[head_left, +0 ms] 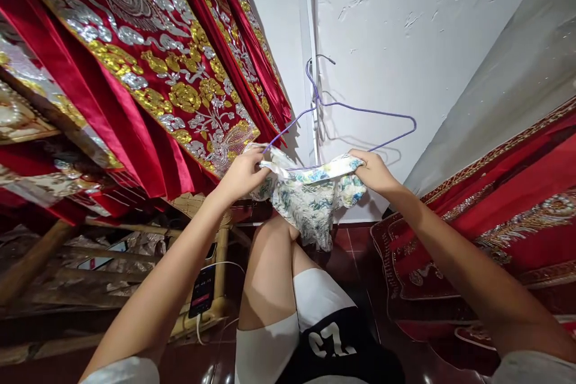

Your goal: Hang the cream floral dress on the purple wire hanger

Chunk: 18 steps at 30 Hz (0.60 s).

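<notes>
A small floral cloth [310, 195], white with blue and green flowers, is stretched between my two hands in front of a white wall. My left hand [243, 173] grips its left edge, fingers closed. My right hand [374, 171] pinches its right edge, fingers closed too. A purple wire hanger [360, 109] hangs from a hook on the wall just above the cloth, and its lower bar runs along the cloth's top edge. My bare knees show below the cloth.
Red cloths with gold and silver embroidery [148, 66] hang at the left and another lies at the right [508, 216]. A bamboo frame [216, 276] holds a phone [202, 291] on a white cable. The floor is dark red tile.
</notes>
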Each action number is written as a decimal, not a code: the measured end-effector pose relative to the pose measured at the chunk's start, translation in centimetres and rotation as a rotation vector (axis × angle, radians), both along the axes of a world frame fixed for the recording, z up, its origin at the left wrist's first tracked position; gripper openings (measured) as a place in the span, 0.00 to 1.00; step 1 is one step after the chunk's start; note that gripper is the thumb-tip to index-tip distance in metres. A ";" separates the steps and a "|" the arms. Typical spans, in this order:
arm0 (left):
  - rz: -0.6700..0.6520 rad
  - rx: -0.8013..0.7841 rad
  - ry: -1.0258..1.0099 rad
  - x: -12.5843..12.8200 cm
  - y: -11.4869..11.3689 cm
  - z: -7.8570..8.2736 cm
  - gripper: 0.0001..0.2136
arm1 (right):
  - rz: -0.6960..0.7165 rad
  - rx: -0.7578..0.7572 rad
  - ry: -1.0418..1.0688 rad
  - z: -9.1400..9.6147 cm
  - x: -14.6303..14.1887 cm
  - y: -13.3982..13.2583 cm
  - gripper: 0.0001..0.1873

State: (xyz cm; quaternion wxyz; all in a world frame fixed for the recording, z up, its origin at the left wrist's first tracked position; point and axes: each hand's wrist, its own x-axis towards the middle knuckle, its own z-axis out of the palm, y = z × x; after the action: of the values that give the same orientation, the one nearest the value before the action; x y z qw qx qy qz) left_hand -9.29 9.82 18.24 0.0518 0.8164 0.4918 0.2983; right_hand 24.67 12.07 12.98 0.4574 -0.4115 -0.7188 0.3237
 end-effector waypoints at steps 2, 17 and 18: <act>-0.018 0.080 -0.124 1.2 0.5 1.0 0.05 | 0.067 -0.015 -0.006 0.9 -0.3 -0.6 0.10; 0.112 0.169 -0.363 -0.4 4.3 2.8 0.10 | -0.230 -0.196 -0.072 8.7 7.3 4.7 0.08; 0.170 0.180 -0.381 -0.8 4.7 2.6 0.10 | -0.137 -0.294 0.014 9.2 7.2 4.1 0.10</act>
State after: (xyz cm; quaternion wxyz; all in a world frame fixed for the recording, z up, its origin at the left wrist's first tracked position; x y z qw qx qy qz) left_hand -10.10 14.48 20.86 0.0454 0.7023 0.5116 0.4929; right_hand 31.86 16.18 22.19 0.4182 -0.5198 -0.6306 0.3966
